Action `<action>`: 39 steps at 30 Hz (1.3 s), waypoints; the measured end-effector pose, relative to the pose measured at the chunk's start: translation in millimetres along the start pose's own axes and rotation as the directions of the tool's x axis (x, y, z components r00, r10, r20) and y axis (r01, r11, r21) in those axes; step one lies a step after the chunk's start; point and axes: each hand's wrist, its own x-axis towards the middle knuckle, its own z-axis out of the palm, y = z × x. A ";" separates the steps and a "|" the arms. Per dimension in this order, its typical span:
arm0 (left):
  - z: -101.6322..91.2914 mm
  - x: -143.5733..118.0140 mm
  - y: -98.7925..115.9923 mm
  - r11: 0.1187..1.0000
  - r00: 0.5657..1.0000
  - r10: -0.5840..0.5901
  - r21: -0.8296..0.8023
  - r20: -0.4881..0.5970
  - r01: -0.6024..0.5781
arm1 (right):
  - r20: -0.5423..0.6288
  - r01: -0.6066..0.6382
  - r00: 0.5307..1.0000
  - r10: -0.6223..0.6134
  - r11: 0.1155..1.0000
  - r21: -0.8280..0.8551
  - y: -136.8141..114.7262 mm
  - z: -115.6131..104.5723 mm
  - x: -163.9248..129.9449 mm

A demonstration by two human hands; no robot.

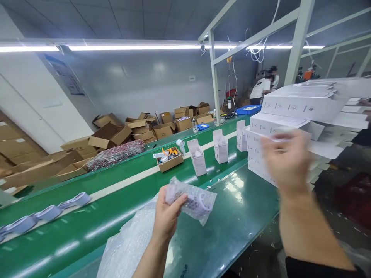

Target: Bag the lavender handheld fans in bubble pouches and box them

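Head view: nearest, the left hand (pixel 166 216) pinches a bubble-wrapped pale device (pixel 193 200) over loose bubble wrap (pixel 130 243) on the green bench (pixel 240 216). The right hand (pixel 286 160), blurred and spread open, holds nothing, reaching at the stack of white cartons (pixel 292 127); a steady grip on one carton seems wise. Beyond, open white boxes (pixel 198 156) stand on the green belt (pixel 116 185), with brown cardboard boxes (pixel 110 135) far left.

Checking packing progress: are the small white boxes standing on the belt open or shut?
Open. The three white boxes stand upright with top flaps raised; something pale shows inside.
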 end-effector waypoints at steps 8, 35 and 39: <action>-25.0 -8.1 8.7 0.986 0.987 -0.143 -0.102 -0.074 0.135 | -0.173 -0.266 0.964 0.203 0.677 -0.687 69.0 -81.3 148.1; -37.2 -20.3 88.1 0.610 0.865 0.499 0.729 -0.047 -0.312 | 0.712 0.049 0.453 -0.536 0.813 0.580 11.6 144.9 -148.0; -42.6 -24.9 116.8 0.630 0.909 0.417 0.730 -0.029 -0.265 | 0.663 0.111 0.450 -0.598 0.774 0.623 -2.0 144.6 -156.9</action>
